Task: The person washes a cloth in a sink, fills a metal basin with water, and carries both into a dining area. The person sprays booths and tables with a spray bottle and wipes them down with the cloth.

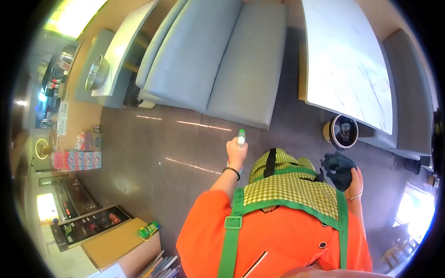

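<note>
My left hand (237, 154) is closed around a spray bottle (241, 138) with a green tip and a whitish head, held out in front of me over the floor. Most of the bottle's body is hidden by my fingers and arm. At my right side, my right hand (355, 183) grips a bunched dark cloth (339, 169), which hangs loosely from the fingers. Just beyond the cloth stands a round trash bin (328, 133) with a dark liner and a clear cup inside.
Ahead is a grey padded bench (252, 60). A white marble-patterned table (347, 60) stands to the right with another grey bench (410, 88) behind it. On the left are a metal bowl (96, 74), stacked boxes (88, 160) and a wooden counter (116, 241) bearing a green bottle (148, 230).
</note>
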{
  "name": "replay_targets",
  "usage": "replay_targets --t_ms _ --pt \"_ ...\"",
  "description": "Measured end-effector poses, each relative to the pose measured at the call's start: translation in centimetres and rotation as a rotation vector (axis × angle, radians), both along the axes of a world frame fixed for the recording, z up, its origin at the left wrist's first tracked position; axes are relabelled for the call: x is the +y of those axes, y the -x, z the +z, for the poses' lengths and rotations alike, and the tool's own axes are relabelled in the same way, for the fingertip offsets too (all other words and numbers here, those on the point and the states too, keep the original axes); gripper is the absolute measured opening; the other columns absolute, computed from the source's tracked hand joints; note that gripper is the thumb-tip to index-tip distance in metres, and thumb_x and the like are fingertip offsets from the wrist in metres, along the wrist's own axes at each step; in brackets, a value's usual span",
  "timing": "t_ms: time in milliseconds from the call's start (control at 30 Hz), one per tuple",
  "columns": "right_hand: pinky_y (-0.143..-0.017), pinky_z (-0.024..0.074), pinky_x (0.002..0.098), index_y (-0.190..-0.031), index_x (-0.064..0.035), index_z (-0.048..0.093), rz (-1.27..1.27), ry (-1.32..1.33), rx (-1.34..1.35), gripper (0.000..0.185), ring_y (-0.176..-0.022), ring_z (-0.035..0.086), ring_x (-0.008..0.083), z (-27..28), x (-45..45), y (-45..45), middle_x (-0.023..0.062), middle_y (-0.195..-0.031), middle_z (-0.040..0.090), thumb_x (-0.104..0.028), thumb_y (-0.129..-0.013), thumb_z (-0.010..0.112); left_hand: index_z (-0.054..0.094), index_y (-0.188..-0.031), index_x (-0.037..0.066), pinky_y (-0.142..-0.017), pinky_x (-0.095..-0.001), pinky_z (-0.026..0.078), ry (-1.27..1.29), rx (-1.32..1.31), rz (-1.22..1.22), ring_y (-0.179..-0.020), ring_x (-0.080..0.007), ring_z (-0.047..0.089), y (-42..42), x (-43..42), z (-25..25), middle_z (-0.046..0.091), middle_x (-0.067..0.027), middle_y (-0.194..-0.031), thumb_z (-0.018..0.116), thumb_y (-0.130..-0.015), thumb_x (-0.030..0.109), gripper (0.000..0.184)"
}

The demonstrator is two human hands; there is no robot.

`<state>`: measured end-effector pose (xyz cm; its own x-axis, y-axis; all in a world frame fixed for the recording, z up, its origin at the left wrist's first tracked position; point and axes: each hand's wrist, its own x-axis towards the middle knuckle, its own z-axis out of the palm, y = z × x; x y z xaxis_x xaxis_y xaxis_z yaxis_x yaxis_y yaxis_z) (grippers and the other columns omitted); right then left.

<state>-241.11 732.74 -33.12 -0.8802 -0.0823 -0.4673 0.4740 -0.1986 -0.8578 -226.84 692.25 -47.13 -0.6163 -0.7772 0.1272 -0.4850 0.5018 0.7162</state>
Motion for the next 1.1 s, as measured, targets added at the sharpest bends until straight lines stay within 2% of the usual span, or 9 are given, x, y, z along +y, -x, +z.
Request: replay_targets --t_ms 167,233,267,300,367,400,533,933,1100 --pt "-0.082 0.0424 0.0278 -0.100 0.0053 0.058 0.028 -0.262 0.064 0.023 -0.094 0.054 0.0195 -1.1 5.1 0.4 0.0111 -0.104 0.057 -0.010 -0.084 0.050 0.058 -0.087 0.004 -0.071 -0.0407 0.042 -0.216 0.107 -0.233 -0.077 -0.0343 0.053 2.9 4.7 4.8 0.057 -0.0163 -0.075 0.062 -0.069 0.016 0.022" --pt "-0.084 0.0406 0.0277 -0.092 0.0060 0.060 0.153 -0.609 0.527 0.019 -0.098 0.052 0.0198 0.0 7.0 0.0 0.0105 -0.106 0.056 -0.007 -0.081 0.051 0.059 -0.088 0.003 -0.073 -0.0384 0.044 -0.220 0.137 -0.353 -0.080 -0.0323 0.056 4.5 7.3 5.7 0.059 -0.0162 -0.078 0.063 -0.071 0.016 0.022" --pt "-0.085 0.0393 0.0284 -0.088 0.0066 0.061 0.170 -0.772 0.555 0.017 -0.100 0.051 0.0200 2.1 7.9 -0.1 0.0106 -0.108 0.055 -0.004 -0.079 0.051 0.059 -0.087 0.003 -0.071 -0.0365 0.045 -0.222 0.173 -0.395 -0.078 -0.0288 0.057 5.8 8.9 6.2 0.060 -0.0145 -0.079 0.064 -0.071 0.014 0.020" --pt "-0.081 0.0408 0.0265 -0.091 0.0054 0.060 0.177 -0.747 0.601 0.018 -0.093 0.054 0.0173 1.8 10.0 0.0 0.0087 -0.101 0.058 -0.007 -0.081 0.051 0.059 -0.086 0.002 -0.069 -0.0346 0.046 -0.234 0.212 -0.432 -0.076 -0.0253 0.059 7.5 10.6 6.5 0.061 -0.0128 -0.080 0.064 -0.072 0.013 0.019" --pt "-0.076 0.0422 0.0245 -0.093 0.0036 0.060 -0.068 -0.402 0.172 0.019 -0.083 0.055 0.0138 0.3 15.0 -0.3 0.0051 -0.091 0.061 -0.010 -0.084 0.051 0.060 -0.085 0.002 -0.065 -0.0297 0.047 -0.391 0.255 -0.393 -0.071 -0.0166 0.059 10.1 14.5 8.1 0.062 -0.0085 -0.080 0.064 -0.072 0.010 0.016" --pt "-0.071 0.0437 0.0227 -0.096 0.0026 0.059 -0.125 -0.360 0.220 0.020 -0.076 0.056 0.0117 -0.8 17.7 -0.3 0.0027 -0.084 0.061 -0.012 -0.086 0.051 0.060 -0.086 0.003 -0.064 -0.0281 0.046 -0.419 0.265 -0.392 -0.070 -0.0142 0.059 11.5 16.4 9.0 0.062 -0.0070 -0.078 0.064 -0.073 0.008 0.014" --pt "-0.068 0.0477 0.0250 -0.097 0.0037 0.057 -0.405 0.030 0.054 0.020 -0.075 0.059 0.0146 -0.7 26.4 -1.1 0.0064 -0.086 0.062 -0.011 -0.086 0.049 0.061 -0.087 0.002 -0.063 -0.0253 0.046 -0.398 0.293 -0.481 -0.068 -0.0110 0.058 16.8 24.7 12.4 0.062 -0.0051 -0.077 0.063 -0.073 0.005 0.014" --pt "-0.068 0.0485 0.0263 -0.097 0.0041 0.057 -0.658 0.051 0.010 0.020 -0.075 0.059 0.0152 -3.6 43.7 3.4 0.0069 -0.084 0.062 -0.011 -0.087 0.050 0.057 -0.103 0.000 -0.068 -0.0213 0.043 -0.833 0.337 -1.003 -0.078 -0.0079 0.054 40.6 58.3 15.1 0.060 -0.0042 -0.093 0.061 -0.075 0.004 0.029" --pt "-0.073 0.0477 0.0244 -0.099 0.0039 0.057 -0.824 -0.089 -0.035 0.020 -0.079 0.059 0.0138 -1.3 49.9 7.0 0.0064 -0.089 0.062 -0.010 -0.086 0.051 0.060 -0.087 0.003 -0.064 -0.0241 0.043 -0.960 0.350 -1.179 -0.070 -0.0086 0.054 51.9 74.2 15.5 0.061 -0.0017 -0.080 0.063 -0.074 0.010 0.015"
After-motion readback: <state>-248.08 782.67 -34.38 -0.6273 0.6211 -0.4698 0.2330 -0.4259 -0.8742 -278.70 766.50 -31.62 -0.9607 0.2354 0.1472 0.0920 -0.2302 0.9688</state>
